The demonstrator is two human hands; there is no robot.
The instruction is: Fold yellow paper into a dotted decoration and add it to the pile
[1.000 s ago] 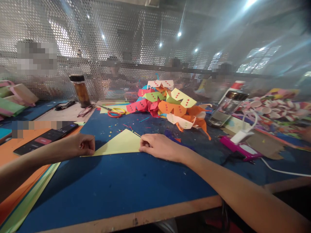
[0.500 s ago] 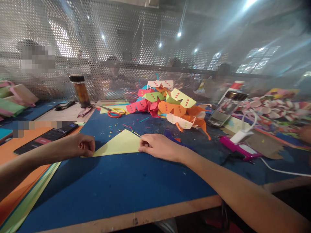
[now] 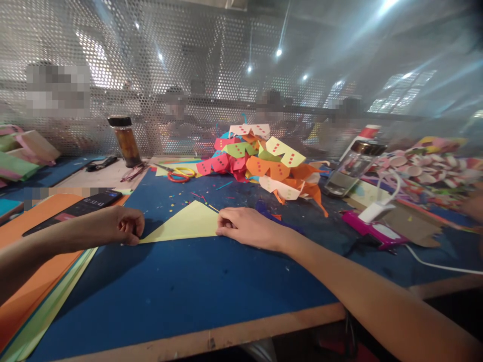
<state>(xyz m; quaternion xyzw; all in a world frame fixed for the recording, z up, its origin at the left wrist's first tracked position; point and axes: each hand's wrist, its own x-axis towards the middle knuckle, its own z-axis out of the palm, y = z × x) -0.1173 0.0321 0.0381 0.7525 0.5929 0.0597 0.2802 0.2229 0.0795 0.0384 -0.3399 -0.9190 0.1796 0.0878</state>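
A yellow paper folded into a triangle (image 3: 184, 224) lies flat on the blue table mat (image 3: 196, 281). My left hand (image 3: 123, 224) is curled into a loose fist and presses down on the triangle's left corner. My right hand (image 3: 247, 227) rests palm down with fingers bent, its fingertips holding the triangle's right corner against the mat. Both forearms reach in from the near edge.
A heap of folded coloured paper shapes (image 3: 264, 161) sits behind the triangle, with red-and-yellow scissors (image 3: 177, 174) to its left. A phone (image 3: 81, 208) lies on an orange paper stack (image 3: 33, 271) at left. A glass jar (image 3: 352, 168), a pink device (image 3: 372, 232) and a dark bottle (image 3: 124, 141) stand around.
My left hand has slid a little to the left along the paper's lower edge to its corner. My right hand has stayed put.
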